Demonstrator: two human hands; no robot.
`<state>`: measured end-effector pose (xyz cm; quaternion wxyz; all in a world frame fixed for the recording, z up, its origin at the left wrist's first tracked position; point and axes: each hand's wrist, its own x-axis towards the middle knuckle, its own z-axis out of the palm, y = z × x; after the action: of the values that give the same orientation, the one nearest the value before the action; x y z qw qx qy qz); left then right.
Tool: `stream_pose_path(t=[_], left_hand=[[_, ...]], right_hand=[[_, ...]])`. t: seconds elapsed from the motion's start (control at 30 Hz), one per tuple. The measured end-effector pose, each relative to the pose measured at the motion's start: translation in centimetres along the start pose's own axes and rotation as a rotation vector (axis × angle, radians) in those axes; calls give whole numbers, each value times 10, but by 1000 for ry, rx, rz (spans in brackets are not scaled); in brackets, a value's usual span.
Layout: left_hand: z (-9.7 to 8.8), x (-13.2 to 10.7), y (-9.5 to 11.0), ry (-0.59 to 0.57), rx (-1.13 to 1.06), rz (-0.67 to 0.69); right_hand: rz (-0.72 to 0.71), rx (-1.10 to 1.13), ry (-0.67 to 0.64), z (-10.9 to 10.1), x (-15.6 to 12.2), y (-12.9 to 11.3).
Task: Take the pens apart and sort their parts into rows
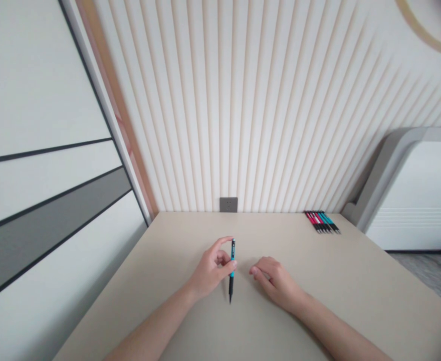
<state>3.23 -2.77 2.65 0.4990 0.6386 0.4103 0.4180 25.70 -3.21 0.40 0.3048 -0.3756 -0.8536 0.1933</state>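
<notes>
My left hand grips a slim teal-and-black pen between thumb and fingers, with the index finger reaching its top end. The pen points tip down, its clip facing me, and it looks held just above the table. To the right, apart from the pen, my right hand rests on the tabletop. Its fingers are curled in loosely with the thumb against them, and nothing shows in them.
A row of several red, white and teal pens lies at the table's far right. Behind the table, a dark wall socket sits low on the ribbed wall. A white cabinet flanks the left; a padded headboard stands right.
</notes>
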Motion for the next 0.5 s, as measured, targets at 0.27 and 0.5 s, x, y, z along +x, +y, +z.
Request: stream_pose_path(t=[0.27, 0.5], left_hand=[[0, 0, 0, 2, 1, 11], [1, 1, -2, 48, 26, 12]], right_hand=[[-8, -5, -18, 0, -1, 0], [-16, -32, -36, -1, 0, -2]])
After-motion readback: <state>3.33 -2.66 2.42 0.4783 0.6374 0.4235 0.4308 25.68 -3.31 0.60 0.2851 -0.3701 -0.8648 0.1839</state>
